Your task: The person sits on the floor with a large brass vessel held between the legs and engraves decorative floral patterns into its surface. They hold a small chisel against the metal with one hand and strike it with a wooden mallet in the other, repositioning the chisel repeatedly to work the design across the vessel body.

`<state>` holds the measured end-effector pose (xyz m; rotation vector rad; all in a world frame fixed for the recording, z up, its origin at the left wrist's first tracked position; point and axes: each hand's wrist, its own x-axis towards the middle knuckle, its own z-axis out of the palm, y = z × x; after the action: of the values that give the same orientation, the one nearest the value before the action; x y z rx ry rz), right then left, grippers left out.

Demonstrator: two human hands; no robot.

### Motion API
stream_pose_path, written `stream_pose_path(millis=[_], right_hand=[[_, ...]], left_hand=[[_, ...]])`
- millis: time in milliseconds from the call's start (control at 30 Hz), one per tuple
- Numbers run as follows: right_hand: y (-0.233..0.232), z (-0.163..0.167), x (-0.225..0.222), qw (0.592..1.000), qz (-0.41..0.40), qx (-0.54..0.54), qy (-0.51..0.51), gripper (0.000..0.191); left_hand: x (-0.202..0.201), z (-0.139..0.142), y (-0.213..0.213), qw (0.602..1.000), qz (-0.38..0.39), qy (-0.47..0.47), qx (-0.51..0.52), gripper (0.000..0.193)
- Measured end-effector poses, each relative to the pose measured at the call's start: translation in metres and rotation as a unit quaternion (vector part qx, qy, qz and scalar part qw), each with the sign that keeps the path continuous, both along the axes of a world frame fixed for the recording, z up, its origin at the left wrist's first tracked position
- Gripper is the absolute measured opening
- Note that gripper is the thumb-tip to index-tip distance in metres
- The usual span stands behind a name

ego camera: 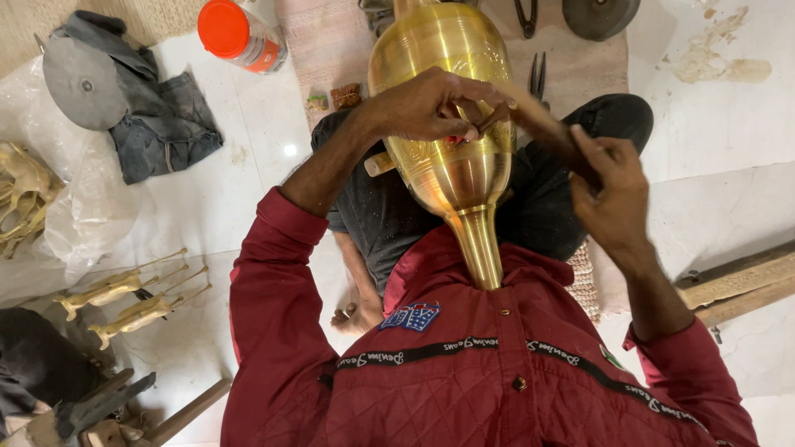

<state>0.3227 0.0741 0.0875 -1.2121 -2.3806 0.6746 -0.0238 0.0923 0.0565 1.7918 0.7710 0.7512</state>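
Head view: brass vase [451, 124] at 12 o'clock, propped against my chest. My left hand [431, 106] pinches a chisel [497, 116] on it; right hand [613, 186] grips a wooden mallet [542, 124]. Engraving looks partly done.

Probably metalcraft workshop: brass figurines [124, 302], pliers [525, 16].

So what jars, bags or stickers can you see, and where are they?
Jar: lying on the floor at top left, clear with an orange-red lid and a coloured label band.
Plastic bag: left edge, crumpled and clear, beside brass figures.
Patch: on the red jacket's chest, blue, white and red.
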Motion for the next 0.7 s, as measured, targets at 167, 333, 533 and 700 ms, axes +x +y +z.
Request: stream_pose_path(millis=[167,333,533,700], right_hand=[[0.0,-0.001,0.003,0.93,-0.061,-0.192,0.307,0.072],[-0.003,-0.009,0.01,0.995,-0.011,-0.001,0.1,0.072],[-0.015,-0.026,0.013,0.994,-0.03,0.005,0.105,0.069],[-0.024,-0.028,0.013,0.963,-0.072,-0.1,0.239,0.066]], left_hand=[[0.003,0.005,0.001,1.0,-0.012,0.023,-0.008,0.044],[0.006,0.007,0.002,0.995,-0.013,0.075,-0.06,0.045],[0.005,0.002,0.004,0.998,-0.038,0.054,-0.022,0.047],[0.005,0.001,0.005,0.998,-0.047,0.045,-0.005,0.045]])
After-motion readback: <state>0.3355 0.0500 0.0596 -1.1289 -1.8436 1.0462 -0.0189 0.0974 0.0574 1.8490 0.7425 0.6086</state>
